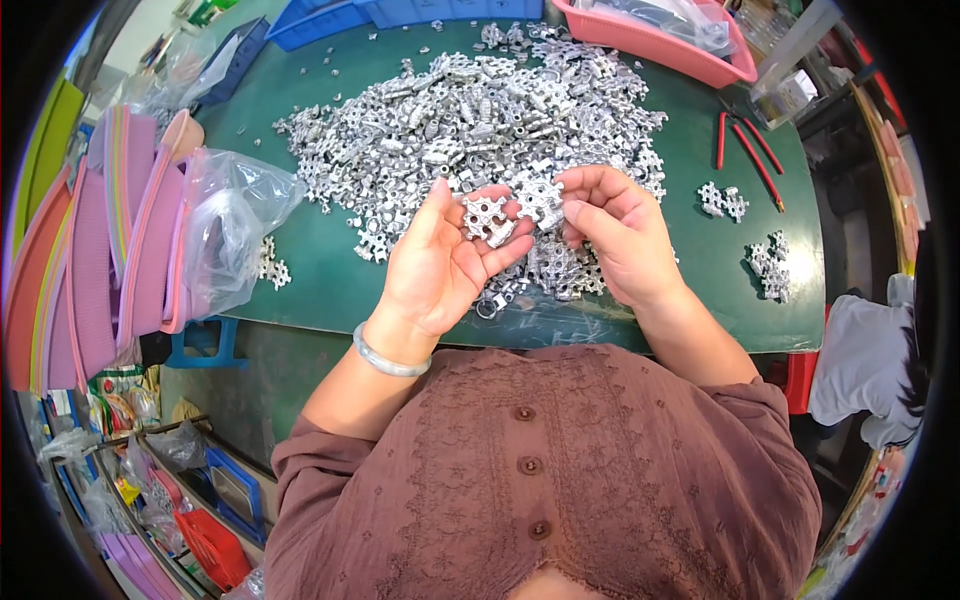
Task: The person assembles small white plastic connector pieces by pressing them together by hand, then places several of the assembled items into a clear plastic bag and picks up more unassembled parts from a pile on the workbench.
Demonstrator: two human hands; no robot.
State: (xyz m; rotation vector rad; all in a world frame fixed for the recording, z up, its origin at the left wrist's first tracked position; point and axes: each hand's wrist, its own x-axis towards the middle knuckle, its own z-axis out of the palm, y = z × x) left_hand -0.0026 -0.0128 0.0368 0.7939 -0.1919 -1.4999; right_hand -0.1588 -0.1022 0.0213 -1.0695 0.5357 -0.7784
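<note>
My left hand is turned palm up, a green-free silvery metal casting with notched edges and holes lying across its fingers. Between the thumb and fingers of my right hand is a second metal casting of a similar kind, held close beside the first. Whether the two pieces touch I cannot tell. Just beyond both hands spreads a large heap of small silvery metal castings, some also lying beneath my fingers.
The heap lies on a green table. Red-handled pliers and a few separate castings are at right. Blue bins and a pink basket line the back. Stacked purple baskets and a clear bag stand left.
</note>
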